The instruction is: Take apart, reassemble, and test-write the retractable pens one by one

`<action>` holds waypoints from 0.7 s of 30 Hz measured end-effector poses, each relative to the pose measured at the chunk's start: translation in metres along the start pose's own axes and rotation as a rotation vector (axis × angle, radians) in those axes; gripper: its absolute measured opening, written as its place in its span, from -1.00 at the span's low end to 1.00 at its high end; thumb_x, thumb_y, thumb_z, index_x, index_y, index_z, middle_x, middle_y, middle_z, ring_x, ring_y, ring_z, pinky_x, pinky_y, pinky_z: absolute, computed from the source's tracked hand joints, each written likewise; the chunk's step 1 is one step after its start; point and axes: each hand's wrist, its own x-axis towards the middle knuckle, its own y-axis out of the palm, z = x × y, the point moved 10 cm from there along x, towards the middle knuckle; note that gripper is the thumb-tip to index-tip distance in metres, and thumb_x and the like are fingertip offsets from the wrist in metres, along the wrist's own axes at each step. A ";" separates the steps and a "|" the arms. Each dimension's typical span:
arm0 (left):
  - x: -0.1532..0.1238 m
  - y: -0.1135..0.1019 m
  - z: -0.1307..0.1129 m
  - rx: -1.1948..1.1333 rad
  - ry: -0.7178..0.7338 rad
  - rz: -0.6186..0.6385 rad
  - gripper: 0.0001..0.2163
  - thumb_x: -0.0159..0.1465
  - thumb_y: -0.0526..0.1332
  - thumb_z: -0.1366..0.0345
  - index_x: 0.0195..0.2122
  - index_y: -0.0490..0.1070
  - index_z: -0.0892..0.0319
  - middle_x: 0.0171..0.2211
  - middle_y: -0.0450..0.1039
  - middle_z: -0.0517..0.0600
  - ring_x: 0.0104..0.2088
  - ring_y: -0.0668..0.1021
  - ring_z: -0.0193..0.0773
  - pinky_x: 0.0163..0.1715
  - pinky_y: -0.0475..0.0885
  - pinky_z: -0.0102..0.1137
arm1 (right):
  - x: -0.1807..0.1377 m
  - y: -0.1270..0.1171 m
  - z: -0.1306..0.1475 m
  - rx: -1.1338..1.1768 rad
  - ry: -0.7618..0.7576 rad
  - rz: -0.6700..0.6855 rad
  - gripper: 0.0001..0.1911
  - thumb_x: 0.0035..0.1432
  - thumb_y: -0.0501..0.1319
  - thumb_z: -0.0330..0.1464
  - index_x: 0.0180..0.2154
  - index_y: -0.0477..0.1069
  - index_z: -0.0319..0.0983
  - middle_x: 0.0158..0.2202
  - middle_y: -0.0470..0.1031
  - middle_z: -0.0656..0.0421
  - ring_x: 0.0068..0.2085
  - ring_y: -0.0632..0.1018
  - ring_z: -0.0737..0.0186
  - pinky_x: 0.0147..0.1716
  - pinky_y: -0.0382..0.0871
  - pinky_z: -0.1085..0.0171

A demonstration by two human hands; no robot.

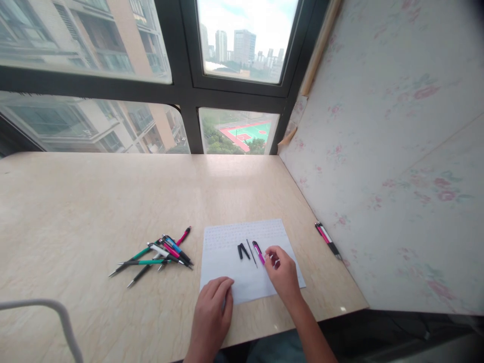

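A white sheet of paper (242, 290) with faint handwriting lies on the counter. On it are two short black pieces (242, 251), a thin dark pen refill (251, 253) and a purple pen barrel (259, 253) with a black clip. My right hand (282, 275) is just right of the barrel, thumb and fingertips curled together in a pinch. Whatever is between those fingertips is too small to make out. My left hand (215, 305) rests palm down across the sheet's lower left edge, fingers extended side by side, holding nothing.
Left of the paper is a loose pile of click pens (162, 254) in green, black, white, blue and pink. Two more pens (328, 240) lie along the flowered wall (397, 201). A grey cable (49, 303) curves at the lower left. Behind the counter (94, 201) stand windows.
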 end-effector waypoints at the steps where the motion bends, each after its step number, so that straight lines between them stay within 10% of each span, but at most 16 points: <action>1: 0.000 0.000 0.000 -0.005 0.000 -0.003 -0.83 0.29 0.12 0.40 -0.15 0.45 0.12 -0.22 0.55 0.07 -0.21 0.59 -0.14 -0.21 0.53 -0.26 | -0.001 -0.002 -0.002 -0.003 0.000 -0.005 -0.87 0.16 0.10 -0.39 -0.32 0.42 -0.24 -0.44 0.48 0.17 -0.48 0.44 0.29 -0.45 0.33 0.33; 21: 0.000 -0.001 0.002 -0.006 -0.028 0.005 -0.83 0.29 0.12 0.38 -0.14 0.46 0.12 -0.22 0.55 0.07 -0.21 0.59 -0.16 -0.20 0.53 -0.28 | -0.014 -0.005 -0.011 -0.012 0.048 0.057 -0.77 0.24 0.08 -0.26 -0.39 0.39 -0.21 -0.46 0.48 0.17 -0.45 0.47 0.25 -0.42 0.31 0.32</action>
